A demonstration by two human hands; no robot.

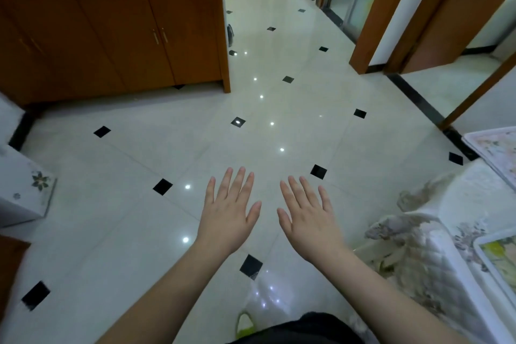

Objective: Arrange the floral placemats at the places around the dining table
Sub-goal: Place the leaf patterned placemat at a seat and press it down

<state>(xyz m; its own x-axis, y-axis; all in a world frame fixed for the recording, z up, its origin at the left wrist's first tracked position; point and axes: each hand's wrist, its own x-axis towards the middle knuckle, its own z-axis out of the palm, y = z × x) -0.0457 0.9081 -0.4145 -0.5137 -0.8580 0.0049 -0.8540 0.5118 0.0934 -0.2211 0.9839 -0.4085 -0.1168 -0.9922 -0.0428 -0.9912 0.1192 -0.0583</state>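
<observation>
Both of the person's arms are stretched out in front, palms down, over the glossy pale floor (139,218). The left hand (227,212) is spread flat with its fingers (237,184) straight and slightly fanned, holding nothing. The right hand (310,220) sits just beside it, thumbs nearly facing each other but apart, also wide and flat with nothing in it.

Off to the right of the right hand is the dining table (435,254), draped in a white quilted cloth with a faded flower print that hangs down over its edge. 2 floral placemats show on it, both cut off by the picture's edge. The far placemat (499,153) lies ahead and well to the right of the right hand, pinkish with a pale border. The near placemat (499,257) lies to the right of the right forearm, with yellow and green in its print. The hands touch neither.

Ahead and to the left of the left hand stands a brown wooden cabinet (111,36) with closed doors. Well to the left of that hand is a white box (19,190) with a small flower motif. Small black diamond tiles (162,186) dot the floor around both hands, 1 of them just below and between the wrists.
</observation>
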